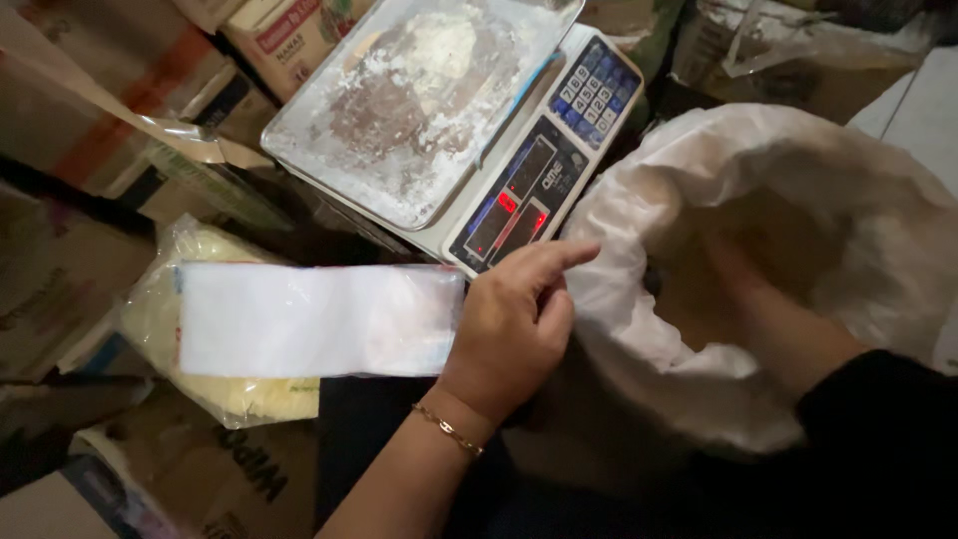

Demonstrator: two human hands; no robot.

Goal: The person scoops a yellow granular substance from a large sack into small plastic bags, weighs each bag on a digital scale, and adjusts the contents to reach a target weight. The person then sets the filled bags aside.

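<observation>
My left hand [514, 324] grips one end of a flat, empty clear plastic bag [319, 319] that stretches out to the left; a thin gold bracelet circles the wrist. My right hand [743, 284] reaches down inside a big white sack [798, 160] on the right, and its fingers are blurred and partly hidden by the sack's rim, so I cannot tell what they hold. A black sleeve covers that forearm. Just beyond my left hand stands a digital scale [544, 165] with a flour-dusted metal pan [419, 100].
A filled plastic bag of pale yellow stuff [215, 394] lies under the empty bag at the left. Cardboard boxes [110, 90] and packages crowd the left side and the back. More boxes [200, 479] sit at the lower left.
</observation>
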